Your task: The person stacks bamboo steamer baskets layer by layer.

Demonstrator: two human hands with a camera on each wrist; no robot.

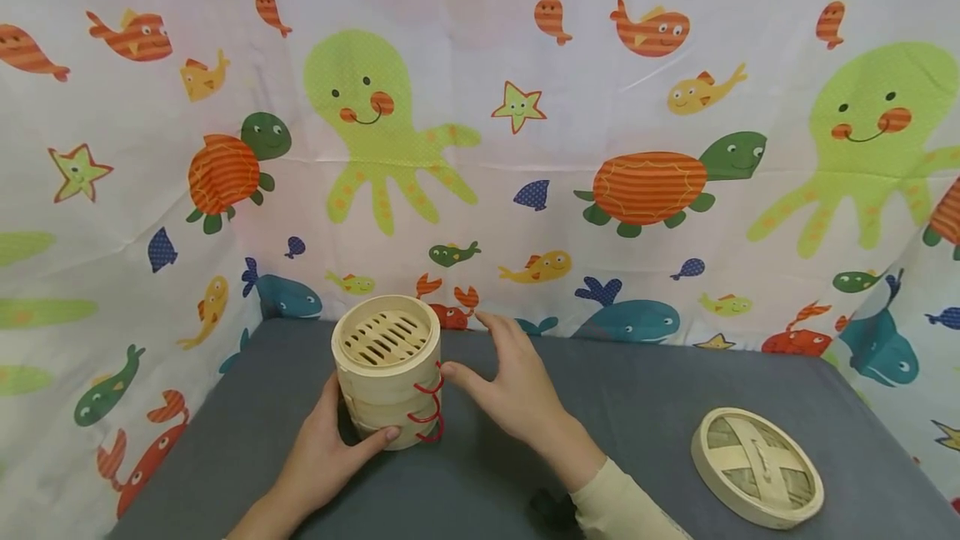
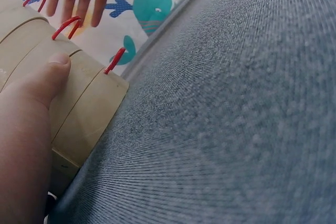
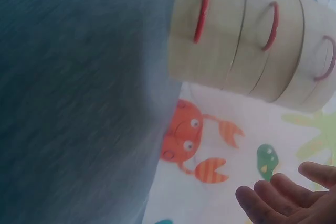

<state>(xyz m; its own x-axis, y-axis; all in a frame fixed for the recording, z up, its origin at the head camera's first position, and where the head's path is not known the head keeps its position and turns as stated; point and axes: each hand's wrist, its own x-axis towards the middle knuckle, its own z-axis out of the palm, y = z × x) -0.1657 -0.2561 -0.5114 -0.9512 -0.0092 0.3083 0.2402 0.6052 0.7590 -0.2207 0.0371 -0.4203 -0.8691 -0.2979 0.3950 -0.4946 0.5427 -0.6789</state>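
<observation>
A stack of round bamboo steamer tiers [image 1: 386,390] stands upright on the grey cloth, its slatted top uncovered and red loops down its right side. The left hand [image 1: 318,452] grips it low from the left, thumb across the front; in the left wrist view the thumb of that hand [image 2: 31,108] presses the stack [image 2: 84,103]. To the right of the stack the right hand [image 1: 517,382] holds nothing, fingers spread, thumb close to the upper loop; whether it touches cannot be told. The right wrist view shows its fingers [image 3: 283,198] apart from the tiers [image 3: 236,35].
A round bamboo lid [image 1: 757,467] with crossed strips lies at the right on the grey cloth [image 1: 637,407]. A small dark object [image 1: 553,510] is beside the right sleeve. A curtain with sea animals [image 1: 480,148] hangs behind and at the sides.
</observation>
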